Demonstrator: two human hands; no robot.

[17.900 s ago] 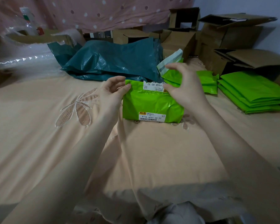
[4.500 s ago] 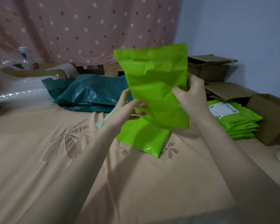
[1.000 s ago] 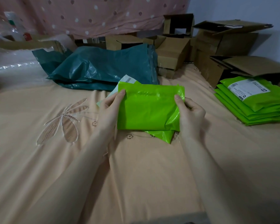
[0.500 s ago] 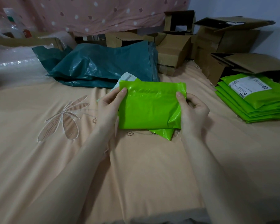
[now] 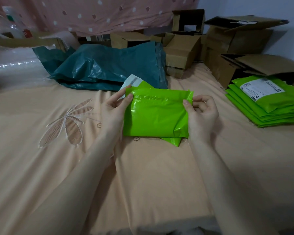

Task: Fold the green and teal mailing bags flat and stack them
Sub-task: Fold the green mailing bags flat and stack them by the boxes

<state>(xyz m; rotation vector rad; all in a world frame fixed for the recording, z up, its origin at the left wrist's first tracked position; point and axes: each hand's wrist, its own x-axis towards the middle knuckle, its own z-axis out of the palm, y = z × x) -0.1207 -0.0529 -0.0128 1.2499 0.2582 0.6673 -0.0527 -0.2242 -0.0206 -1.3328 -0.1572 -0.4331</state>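
Pinched at both side edges by the left hand (image 5: 115,107) and right hand (image 5: 202,114), a folded green bag (image 5: 155,114) was held. Slick plastic could spring open if released before reaching the stack (image 5: 265,106) at three o'clock.

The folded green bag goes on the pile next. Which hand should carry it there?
Probably the right hand. It already pinches the folded green bag at its right edge, the side nearer the green pile. The left hand would have to cross over.
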